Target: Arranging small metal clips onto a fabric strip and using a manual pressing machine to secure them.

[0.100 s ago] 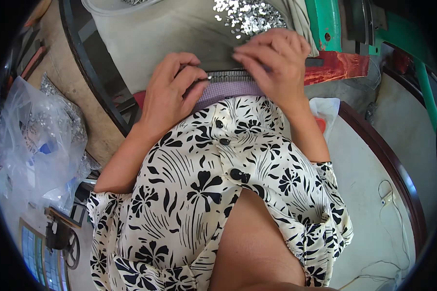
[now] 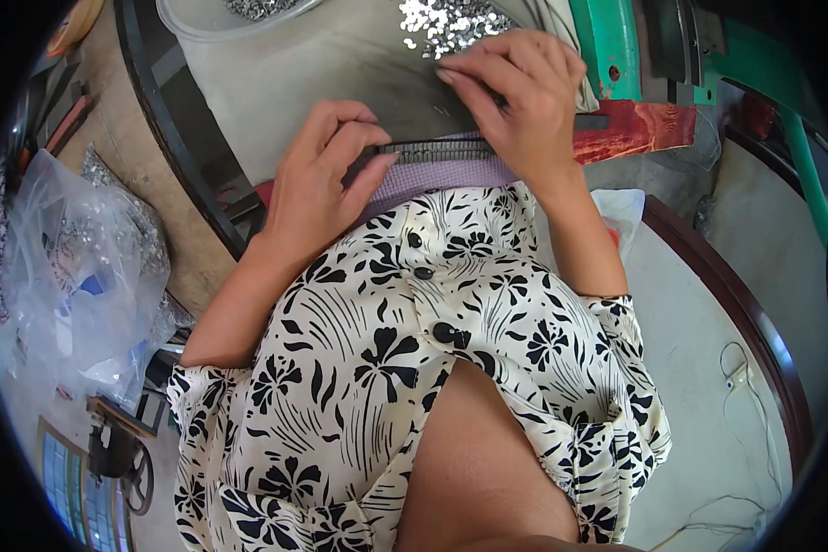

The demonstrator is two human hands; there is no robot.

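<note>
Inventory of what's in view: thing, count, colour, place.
Silver pieces: uncountable, silver, top centre
Tub: 1, clear, top left
Sheet: 1, grey-green, under silver pieces
Toothed strip: 1, grey, upper centre
Checked cloth: 1, purple, below toothed strip
Frame: 1+, green, upper right
Wood-grain piece: 1, red, below frame
Plastic bag: 1+, clear, left
Wheeled machine: 1, black, lower left
Panels: 2, blue, lower-left rim
Cable: 1+, whitish, lower right
Shirt: 1, black on cream, centre
Left hand: 1, bare, at toothed strip
Right hand: 1, bare, by silver pieces
</note>
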